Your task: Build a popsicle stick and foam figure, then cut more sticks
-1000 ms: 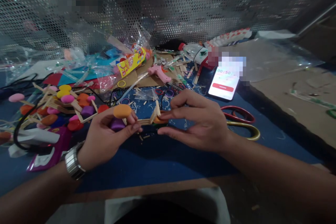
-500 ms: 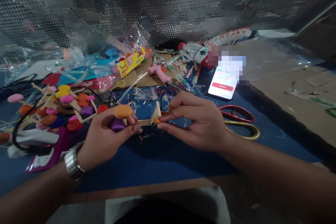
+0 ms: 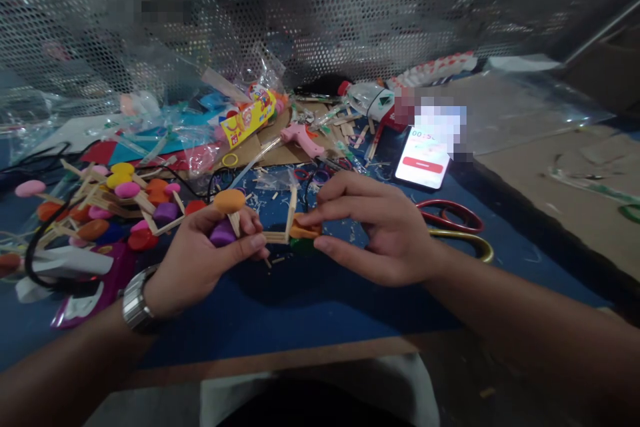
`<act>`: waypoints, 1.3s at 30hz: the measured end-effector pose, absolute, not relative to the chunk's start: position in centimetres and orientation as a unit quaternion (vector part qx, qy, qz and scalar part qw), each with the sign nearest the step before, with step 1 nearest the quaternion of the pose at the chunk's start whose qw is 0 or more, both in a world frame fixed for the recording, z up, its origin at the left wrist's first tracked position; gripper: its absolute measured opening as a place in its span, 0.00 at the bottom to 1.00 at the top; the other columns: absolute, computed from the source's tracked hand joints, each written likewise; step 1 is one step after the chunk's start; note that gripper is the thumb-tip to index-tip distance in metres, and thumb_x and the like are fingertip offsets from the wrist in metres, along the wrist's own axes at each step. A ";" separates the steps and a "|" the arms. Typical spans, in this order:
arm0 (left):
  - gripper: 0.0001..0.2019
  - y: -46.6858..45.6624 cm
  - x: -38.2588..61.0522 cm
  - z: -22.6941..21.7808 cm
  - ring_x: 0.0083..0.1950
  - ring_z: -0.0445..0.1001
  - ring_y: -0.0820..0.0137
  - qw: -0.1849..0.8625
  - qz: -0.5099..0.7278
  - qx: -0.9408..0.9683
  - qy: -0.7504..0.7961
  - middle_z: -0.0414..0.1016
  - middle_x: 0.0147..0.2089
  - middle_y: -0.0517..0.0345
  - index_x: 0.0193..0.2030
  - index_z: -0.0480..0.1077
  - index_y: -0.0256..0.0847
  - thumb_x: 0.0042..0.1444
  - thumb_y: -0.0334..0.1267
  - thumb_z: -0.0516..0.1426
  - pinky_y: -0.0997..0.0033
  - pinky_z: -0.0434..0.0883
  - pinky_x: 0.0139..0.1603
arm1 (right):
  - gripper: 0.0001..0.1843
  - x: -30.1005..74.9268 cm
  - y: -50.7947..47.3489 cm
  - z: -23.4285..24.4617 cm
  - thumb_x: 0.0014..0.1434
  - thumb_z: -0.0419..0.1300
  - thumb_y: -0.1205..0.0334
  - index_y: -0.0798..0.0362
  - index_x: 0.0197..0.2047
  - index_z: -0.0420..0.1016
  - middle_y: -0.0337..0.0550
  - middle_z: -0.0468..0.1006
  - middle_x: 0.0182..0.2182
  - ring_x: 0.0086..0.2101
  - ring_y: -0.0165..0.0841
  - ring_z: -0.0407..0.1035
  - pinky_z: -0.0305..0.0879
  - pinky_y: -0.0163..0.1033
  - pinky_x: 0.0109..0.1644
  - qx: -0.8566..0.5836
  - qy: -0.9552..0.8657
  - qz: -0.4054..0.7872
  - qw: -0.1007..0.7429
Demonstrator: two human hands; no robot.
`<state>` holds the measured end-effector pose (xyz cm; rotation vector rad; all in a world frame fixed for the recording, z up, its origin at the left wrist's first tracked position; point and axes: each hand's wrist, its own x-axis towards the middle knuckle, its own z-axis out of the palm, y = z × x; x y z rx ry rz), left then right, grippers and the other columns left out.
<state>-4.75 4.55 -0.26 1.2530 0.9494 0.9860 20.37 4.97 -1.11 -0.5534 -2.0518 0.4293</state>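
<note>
My left hand (image 3: 200, 257) is closed round a small frame of wooden sticks (image 3: 275, 237). An orange round top (image 3: 229, 200) and a purple round piece (image 3: 223, 232) stick out beside its fingers. At the frame's right end one stick (image 3: 292, 205) stands up. Next to it a folded, rubbery-looking orange piece (image 3: 306, 228) lies over a dark green round piece (image 3: 303, 244). My right hand (image 3: 373, 230) has its index finger on the orange piece and its thumb at the lower edge, in a loose grip. Its other fingers are bent.
Similar stick frames with coloured round pieces (image 3: 125, 203) are piled at left, by a purple device (image 3: 93, 297). Behind lie a pink glue gun (image 3: 304, 140), a yellow packet (image 3: 250, 119) and a bottle (image 3: 367, 99). A lit phone (image 3: 423, 163) and scissors (image 3: 453, 213) are at right.
My right thumb and index finger have spread apart, uncovering more of the orange piece and the green one below. The frame has tilted slightly and moved a little left.
</note>
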 end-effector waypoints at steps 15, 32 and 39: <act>0.15 4.6 -4.9 -0.2 0.27 0.79 0.75 0.626 0.395 0.548 0.389 0.73 0.33 0.62 0.27 0.71 0.37 0.48 0.33 0.74 0.78 0.82 0.33 | 0.09 20.6 5.5 -1.0 0.60 0.72 0.61 0.54 0.43 0.82 0.42 0.75 0.36 0.35 0.30 0.72 0.73 0.38 0.40 -0.204 -0.820 0.258 0.468; 0.15 4.4 -5.0 0.2 0.28 0.78 0.74 0.684 0.331 0.529 0.378 0.72 0.33 0.61 0.28 0.69 0.36 0.48 0.33 0.73 0.79 0.79 0.27 | 0.07 21.2 5.3 -0.5 0.61 0.70 0.66 0.54 0.44 0.85 0.43 0.73 0.39 0.40 0.31 0.72 0.73 0.39 0.43 -0.161 -0.812 0.385 0.408; 0.14 4.4 -5.1 0.4 0.27 0.79 0.76 0.715 0.318 0.508 0.360 0.73 0.35 0.62 0.29 0.70 0.35 0.48 0.30 0.73 0.80 0.80 0.28 | 0.10 21.3 5.7 -0.5 0.56 0.75 0.67 0.56 0.42 0.85 0.41 0.74 0.38 0.38 0.28 0.71 0.71 0.37 0.40 -0.144 -0.786 0.451 0.396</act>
